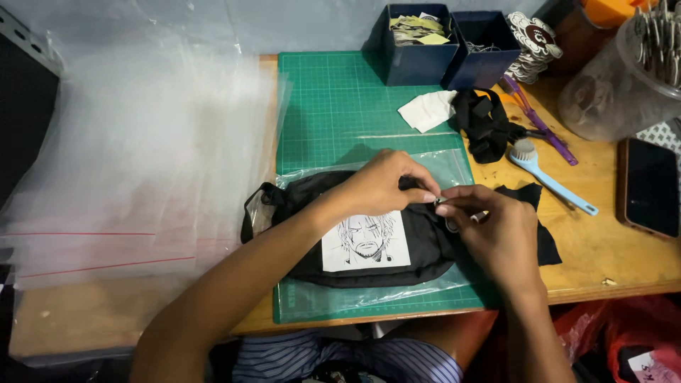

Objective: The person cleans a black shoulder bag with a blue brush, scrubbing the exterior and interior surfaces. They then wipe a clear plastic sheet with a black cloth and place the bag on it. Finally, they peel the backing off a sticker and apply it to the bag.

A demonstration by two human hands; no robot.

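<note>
Pouch [369, 241], black fabric with a white printed patch, lies at centre of the green cutting mat [326, 106], on a clear plastic sleeve [397, 287]. Left hand [386, 186] and right hand [496, 234] meet at its 2 o'clock corner, fingertips pinched narrow on a small metal piece [441, 203]; the part is too small and too covered to identify. Fingers hide the pouch's top edge there.

At 9 o'clock, a stack of clear bags [135, 163] covers the table's left end. At 12 o'clock stand two dark blue boxes [443, 46], one with paper slips. At 1 to 2 o'clock: white cloth [425, 110], black strap bundle [486, 124], blue brush [550, 177], purple tool [539, 128]. At 3 o'clock a phone [649, 188] lies face up, partly cut off by the frame, as is the clear tub [617, 85] above it.

Bare mat remains at 11 o'clock; wooden table [603, 255] shows at 4 o'clock.
</note>
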